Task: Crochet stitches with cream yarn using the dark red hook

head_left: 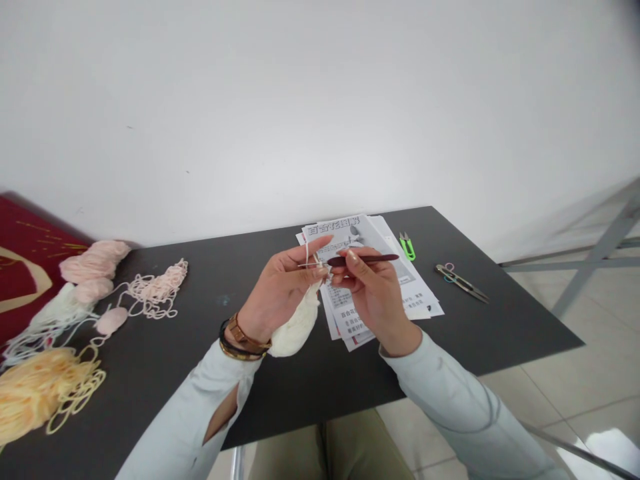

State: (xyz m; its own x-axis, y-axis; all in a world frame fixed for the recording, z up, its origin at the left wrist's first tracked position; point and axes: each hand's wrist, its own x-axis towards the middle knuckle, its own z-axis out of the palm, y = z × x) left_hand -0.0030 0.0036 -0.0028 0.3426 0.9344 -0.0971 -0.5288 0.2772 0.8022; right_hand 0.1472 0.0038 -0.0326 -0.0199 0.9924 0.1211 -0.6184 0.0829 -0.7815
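Observation:
My right hand (pixel 373 287) is closed round the dark brown handle of a crochet hook (pixel 385 258), which points left. Facing it, my left hand (pixel 280 287) pinches a small piece of white yarn work (pixel 324 272) at the hook's tip. A strand of white yarn loops over the raised left index finger. Below and partly behind the left hand lies a ball of white yarn (pixel 295 328) on the table. The stitches between the fingertips are too small to make out.
Printed pattern sheets (pixel 410 293) lie under my hands on the black table (pixel 225 387). Green thread snips (pixel 407 247) and metal scissors (pixel 463 283) rest to the right. Pink yarn (pixel 157 290), yellow yarn (pixel 40 393) and a red bag (pixel 25 267) are at the left. A white wall rises behind.

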